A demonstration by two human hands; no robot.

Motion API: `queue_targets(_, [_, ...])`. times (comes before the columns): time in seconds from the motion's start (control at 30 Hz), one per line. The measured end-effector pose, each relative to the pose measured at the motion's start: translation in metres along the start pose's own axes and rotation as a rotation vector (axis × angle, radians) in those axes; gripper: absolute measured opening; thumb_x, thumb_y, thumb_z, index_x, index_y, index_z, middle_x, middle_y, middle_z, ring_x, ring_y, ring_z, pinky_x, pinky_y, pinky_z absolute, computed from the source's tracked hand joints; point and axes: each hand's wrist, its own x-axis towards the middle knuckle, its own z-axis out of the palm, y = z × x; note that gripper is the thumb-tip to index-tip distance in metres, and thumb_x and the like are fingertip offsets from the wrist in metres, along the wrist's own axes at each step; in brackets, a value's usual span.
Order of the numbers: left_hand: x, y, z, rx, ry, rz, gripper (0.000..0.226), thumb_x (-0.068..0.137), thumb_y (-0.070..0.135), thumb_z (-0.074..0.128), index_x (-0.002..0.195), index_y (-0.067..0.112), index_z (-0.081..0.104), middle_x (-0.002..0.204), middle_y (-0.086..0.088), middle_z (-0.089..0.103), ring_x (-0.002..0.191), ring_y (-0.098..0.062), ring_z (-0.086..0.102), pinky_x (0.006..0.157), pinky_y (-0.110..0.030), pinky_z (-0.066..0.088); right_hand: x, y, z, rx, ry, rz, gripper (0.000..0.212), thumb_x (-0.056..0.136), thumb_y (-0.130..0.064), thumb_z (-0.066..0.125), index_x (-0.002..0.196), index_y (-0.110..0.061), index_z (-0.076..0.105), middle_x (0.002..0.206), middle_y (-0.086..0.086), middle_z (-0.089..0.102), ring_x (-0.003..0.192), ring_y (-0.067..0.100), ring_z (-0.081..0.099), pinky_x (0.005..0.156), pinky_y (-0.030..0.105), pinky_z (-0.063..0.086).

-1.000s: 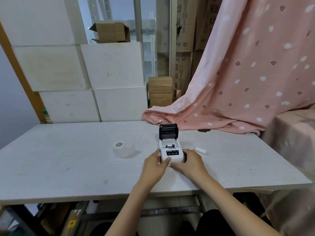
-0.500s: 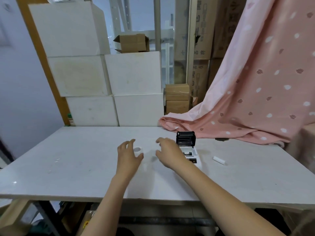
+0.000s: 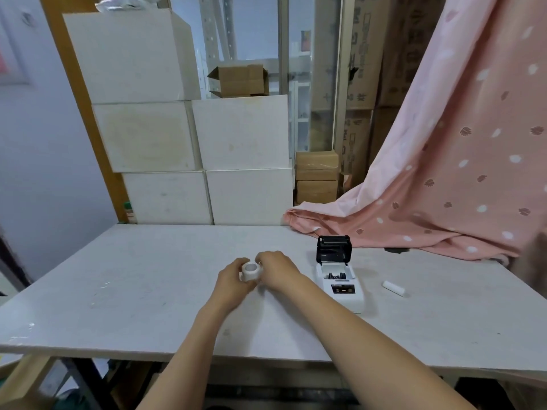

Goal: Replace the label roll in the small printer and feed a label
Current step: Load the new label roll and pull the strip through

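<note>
A white label roll [image 3: 251, 270] sits between both hands, just above the white table [image 3: 118, 291]. My left hand [image 3: 233, 281] cups it from the left and below. My right hand [image 3: 276, 273] closes on it from the right and above. The small white printer [image 3: 340, 287] stands to the right of my hands, its black lid [image 3: 334, 248] tipped up and open, the roll bay showing dark parts inside. A bare white core [image 3: 393, 288] lies on the table right of the printer.
Pink patterned cloth [image 3: 429, 187] drapes onto the table's back right corner. Stacked white boxes [image 3: 207, 161] and brown cartons [image 3: 316, 176] stand behind the table. The near table edge runs just under my forearms.
Both hands left the printer, moved left to the label roll and closed on it. The view swung left, so the printer now appears on the right.
</note>
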Motion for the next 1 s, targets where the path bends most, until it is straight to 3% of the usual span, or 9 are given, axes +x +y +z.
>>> queue_targets(0.13, [0.0,-0.001,0.001,-0.05,-0.002,0.004,0.03,0.08,0.022,0.079,0.106,0.02,0.065,0.101,0.004,0.071,0.094,-0.016,0.067,0.069,-0.02,0.048,-0.003,0.006,-0.004,0.041,0.037,-0.037,0.053,0.088,-0.01,0.059,0.14,-0.017,0.054,0.138,0.009,0.06,0.128,0.032,0.052,0.101,0.037,0.045])
queue_targets(0.23, [-0.002,0.002,-0.001,-0.093,-0.018,-0.013,0.033,0.077,0.028,0.079,0.106,0.019,0.068,0.098,0.002,0.074,0.092,-0.015,0.07,0.075,-0.028,0.055,-0.014,0.009,-0.011,0.026,0.084,-0.118,0.052,0.092,-0.01,0.054,0.143,-0.018,0.052,0.139,0.009,0.059,0.13,0.031,0.05,0.106,0.037,0.041])
queue_targets(0.37, [0.002,0.007,-0.01,-0.224,-0.053,-0.074,0.034,0.076,0.022,0.082,0.106,0.012,0.072,0.093,-0.006,0.076,0.09,-0.022,0.073,0.083,-0.038,0.058,-0.031,0.02,-0.023,-0.076,0.118,-0.287,0.059,0.086,-0.016,0.07,0.143,-0.015,0.053,0.141,0.008,0.058,0.131,0.027,0.05,0.111,0.036,0.035])
queue_targets(0.47, [0.0,0.018,-0.016,-0.301,-0.14,-0.11,0.051,0.072,0.025,0.087,0.115,0.005,0.069,0.094,-0.01,0.077,0.09,-0.022,0.075,0.094,-0.04,0.058,-0.043,0.028,-0.031,-0.114,0.122,-0.383,0.064,0.083,-0.024,0.078,0.141,-0.015,0.054,0.138,0.004,0.059,0.13,0.024,0.049,0.11,0.037,0.035])
queue_targets(0.57, [-0.005,0.031,-0.019,-0.314,-0.246,-0.119,0.035,0.078,0.017,0.084,0.108,0.003,0.074,0.097,-0.015,0.078,0.096,-0.029,0.075,0.094,-0.039,0.059,-0.046,0.032,-0.036,-0.111,0.123,-0.407,0.06,0.079,-0.03,0.08,0.134,-0.017,0.059,0.132,0.0,0.062,0.127,0.02,0.051,0.109,0.035,0.035])
queue_targets(0.7, [-0.011,0.044,-0.019,-0.37,-0.307,-0.148,0.026,0.081,0.015,0.082,0.1,-0.002,0.076,0.1,-0.021,0.077,0.102,-0.034,0.073,0.094,-0.038,0.058,-0.055,0.036,-0.04,-0.082,0.129,-0.379,0.036,0.081,-0.03,0.074,0.112,-0.014,0.063,0.107,0.001,0.067,0.103,0.022,0.057,0.085,0.033,0.042])
queue_targets(0.83, [-0.016,0.049,-0.013,-0.503,-0.356,-0.215,0.037,0.085,0.021,0.08,0.102,-0.011,0.073,0.103,-0.027,0.073,0.098,-0.03,0.074,0.087,-0.029,0.059,-0.069,0.042,-0.044,0.108,0.115,-0.281,0.067,0.084,-0.047,0.072,0.143,-0.024,0.049,0.139,-0.001,0.06,0.129,0.019,0.052,0.103,0.038,0.045])
queue_targets(1.0, [-0.02,0.055,-0.002,-0.662,-0.383,-0.282,0.038,0.085,0.021,0.079,0.101,-0.013,0.071,0.095,-0.022,0.068,0.092,-0.026,0.073,0.088,-0.03,0.058,-0.079,0.046,-0.053,0.124,0.205,-0.31,0.063,0.083,-0.044,0.076,0.137,-0.016,0.056,0.136,0.0,0.061,0.127,0.018,0.053,0.105,0.032,0.042])
